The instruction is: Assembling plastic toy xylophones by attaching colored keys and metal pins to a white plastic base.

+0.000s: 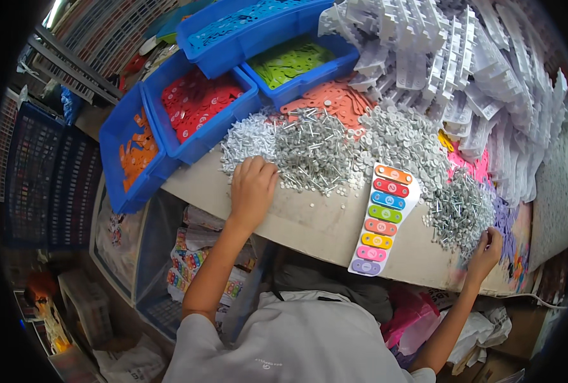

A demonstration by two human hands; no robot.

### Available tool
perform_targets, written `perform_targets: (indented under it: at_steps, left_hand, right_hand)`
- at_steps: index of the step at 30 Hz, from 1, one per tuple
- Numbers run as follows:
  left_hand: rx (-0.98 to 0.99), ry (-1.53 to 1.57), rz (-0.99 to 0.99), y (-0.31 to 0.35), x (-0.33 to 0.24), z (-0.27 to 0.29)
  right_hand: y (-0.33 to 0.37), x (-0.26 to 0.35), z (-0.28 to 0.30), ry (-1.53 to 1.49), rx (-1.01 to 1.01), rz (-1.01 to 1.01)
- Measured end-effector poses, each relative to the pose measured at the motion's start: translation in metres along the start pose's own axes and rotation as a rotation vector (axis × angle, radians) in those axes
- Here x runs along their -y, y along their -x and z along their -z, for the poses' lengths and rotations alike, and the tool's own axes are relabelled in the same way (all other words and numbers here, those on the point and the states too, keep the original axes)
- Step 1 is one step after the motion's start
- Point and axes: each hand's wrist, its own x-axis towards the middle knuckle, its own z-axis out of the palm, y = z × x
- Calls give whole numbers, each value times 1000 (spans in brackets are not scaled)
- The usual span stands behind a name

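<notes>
My left hand [253, 191] rests at the near edge of a heap of small white plastic pieces [249, 138]. Its fingers are curled down together, and their tips are hidden. At the right, my right hand [486, 252] is at the near edge of a pile of small metal screws [461, 210], thumb and fingers drawn together; what they hold is too small to make out. Between the hands, apart from both, a long white plastic strip [391, 217] lies on the table [316, 220]. It bears several coloured tabs in a column, from orange at the top to purple at the bottom.
Blue bins [175, 150] hold orange, red, green and blue flat pieces. Beyond my left hand are long metal pins [316, 150], with round grey-white caps [399, 137] beside them. Salmon pieces [332, 102] lie behind. White plastic strips [450, 51] are stacked high at the back right.
</notes>
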Motion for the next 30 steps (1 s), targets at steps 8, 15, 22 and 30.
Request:
perform_targets:
  at_steps: [8,15,22,30]
  left_hand:
    - [-124,-14,43,-1,-6,14]
    - [-118,919,478,-11,-32,20]
    - [508,1427,409,-48,-101,-13]
    - [639,1515,461,-61,-121,-68]
  right_hand:
    - [-9,7,16,-12,-35,-96]
    - [-9,60,10,-274,-162,-54]
    - [2,188,-45,-787,186,-31]
    - [3,200,-80,-654,181,84]
